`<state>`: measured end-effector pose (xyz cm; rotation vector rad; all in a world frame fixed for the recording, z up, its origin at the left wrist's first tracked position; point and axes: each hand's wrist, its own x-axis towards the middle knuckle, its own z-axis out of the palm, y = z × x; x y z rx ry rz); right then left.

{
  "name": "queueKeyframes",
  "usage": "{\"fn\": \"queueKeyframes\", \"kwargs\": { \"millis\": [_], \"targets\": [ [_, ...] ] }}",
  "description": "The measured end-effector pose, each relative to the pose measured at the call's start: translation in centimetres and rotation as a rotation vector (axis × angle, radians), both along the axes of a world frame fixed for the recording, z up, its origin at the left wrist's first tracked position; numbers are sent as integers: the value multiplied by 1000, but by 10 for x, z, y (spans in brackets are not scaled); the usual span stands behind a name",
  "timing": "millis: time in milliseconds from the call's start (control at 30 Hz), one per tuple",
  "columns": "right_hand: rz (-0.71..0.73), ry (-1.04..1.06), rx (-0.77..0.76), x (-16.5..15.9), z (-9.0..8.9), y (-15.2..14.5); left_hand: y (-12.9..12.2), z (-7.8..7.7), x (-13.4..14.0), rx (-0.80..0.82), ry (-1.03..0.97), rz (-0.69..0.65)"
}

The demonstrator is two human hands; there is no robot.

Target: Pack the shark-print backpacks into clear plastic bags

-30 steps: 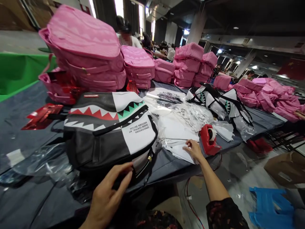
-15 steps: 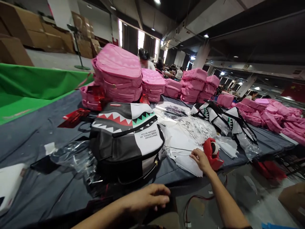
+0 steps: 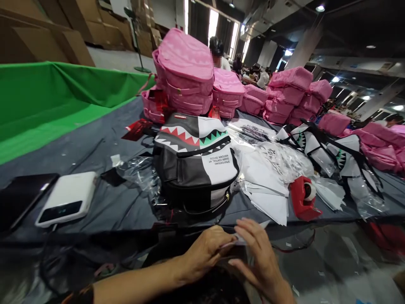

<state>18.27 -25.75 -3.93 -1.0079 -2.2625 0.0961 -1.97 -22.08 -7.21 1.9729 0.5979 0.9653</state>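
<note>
In the head view my left hand (image 3: 210, 249) is closed, pinching the edge of a white paper sheet (image 3: 242, 240) just past the table's front edge. My right hand (image 3: 257, 253) is beside it, fingers stretched along the sheet and thumb apart. Fingers hide most of this sheet. Beyond my hands a black, grey and white backpack (image 3: 190, 169) with a shark-teeth pattern lies on the table. Fanned white papers (image 3: 268, 207) lie to its right, next to a red tape dispenser (image 3: 299, 204).
Pink backpacks (image 3: 186, 80) are stacked along the back. Shark-patterned straps (image 3: 335, 156) and clear plastic bags (image 3: 281, 162) lie to the right. A white power bank (image 3: 69, 196) with a cable sits at left on the dark tablecloth (image 3: 85, 147). A green-lined bin (image 3: 63, 88) adjoins the table.
My right hand has drawn back from the paper pile to the front, where a sheet now shows between both hands. My left hand has closed on it. The view has turned left.
</note>
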Motion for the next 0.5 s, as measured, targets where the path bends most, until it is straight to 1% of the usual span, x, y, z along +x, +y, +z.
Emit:
{"fn": "queueKeyframes", "kwargs": {
  "millis": [33,67,100,133,200,267,300,400,500],
  "targets": [
    [40,-1,-14,5,2,10,-5,6,-12,103,-24,-26],
    [78,25,-41,8,1,19,-9,10,-23,153,-53,-23],
    [106,66,-71,9,-1,27,-13,12,-32,152,-84,20],
    [120,111,-94,7,-5,34,-16,13,-41,112,-108,95],
    [107,167,-108,0,-14,44,-18,10,-54,-52,-123,311],
    [87,166,-107,-10,-18,54,-14,3,-65,-234,-151,533],
    [86,156,-111,-16,-19,60,-10,0,-69,-303,-178,620],
    [81,114,-127,-30,-16,82,8,-6,-78,-410,-238,806],
    [94,41,-66,-41,-12,101,24,-6,-84,-425,-211,917]
  ]
}}
